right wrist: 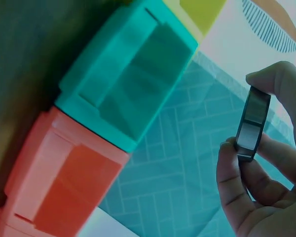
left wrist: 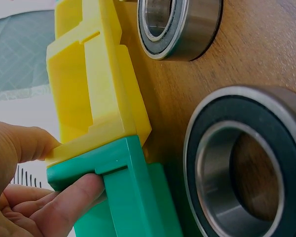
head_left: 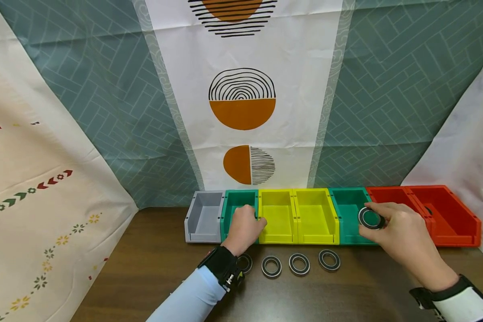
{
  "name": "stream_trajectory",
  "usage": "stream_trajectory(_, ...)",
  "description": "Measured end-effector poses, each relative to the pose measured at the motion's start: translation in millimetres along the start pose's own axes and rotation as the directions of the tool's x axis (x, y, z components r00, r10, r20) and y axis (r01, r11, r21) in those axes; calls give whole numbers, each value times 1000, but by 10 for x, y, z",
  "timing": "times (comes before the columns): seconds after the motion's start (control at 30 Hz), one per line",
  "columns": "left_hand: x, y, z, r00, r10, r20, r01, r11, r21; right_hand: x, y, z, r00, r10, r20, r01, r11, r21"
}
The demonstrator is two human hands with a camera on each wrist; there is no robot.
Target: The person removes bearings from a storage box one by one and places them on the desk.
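Observation:
My left hand [head_left: 243,226] pinches the shared side wall of the left green bin [head_left: 241,194] and the yellow bin [head_left: 276,238] beside it. In the left wrist view the thumb lies on the yellow side, while the fingers [left wrist: 71,202] reach into the green bin. My right hand [head_left: 404,228] holds a ball bearing [right wrist: 252,121] by its rim, between thumb and fingertips. From the head view, this bearing overlaps the right green bin [head_left: 346,193], near the red bin [head_left: 386,189]. The bearing is raised, its ring face toward the head camera.
Several more bearings lie in a row before the bins, including one [head_left: 271,276] near the left wrist and one [head_left: 329,269] farther right. Another is partly behind the left wristband. A grey bin [head_left: 203,238] ends the row at left; a dark piece [head_left: 428,210] shows in the far-right red bin.

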State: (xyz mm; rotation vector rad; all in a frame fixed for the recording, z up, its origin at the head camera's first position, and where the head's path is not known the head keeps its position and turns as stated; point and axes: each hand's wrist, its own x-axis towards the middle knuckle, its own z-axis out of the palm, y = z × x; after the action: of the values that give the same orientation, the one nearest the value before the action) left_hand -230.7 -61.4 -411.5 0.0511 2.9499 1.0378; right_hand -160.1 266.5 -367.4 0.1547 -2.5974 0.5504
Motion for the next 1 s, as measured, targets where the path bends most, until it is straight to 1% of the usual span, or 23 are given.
stream_trajectory(0.17,-8,8,-5,1000,6,-17,-6,1000,11,-114,-8,67,1000,-17,24,17,1000,-8)
stream_trajectory(0.33,-11,6,1,1000,3,-5,-3,1000,3,-204,-24,120,998,-20,60,19,1000,12)
stream_trajectory(0.47,-10,4,0,1000,10,-9,-10,1000,2,-258,-53,168,996,-22,89,21,1000,16)
stream_trajectory(0.57,-13,3,-3,1000,12,-8,-12,1000,1,-293,-65,194,992,-9,130,9,1000,4)
stream_trajectory(0.73,-24,2,-12,1000,11,-1,-11,1000,-12,-341,-55,231,980,-3,198,6,1000,-16)
stream_trajectory(0.93,-29,1,-14,1000,13,-5,-13,1000,-8,-381,-42,296,951,32,308,-28,999,-20)
stream_trajectory(1.0,-25,0,-11,1000,12,-4,-12,1000,-5,-390,-33,320,945,33,325,-27,999,-21)
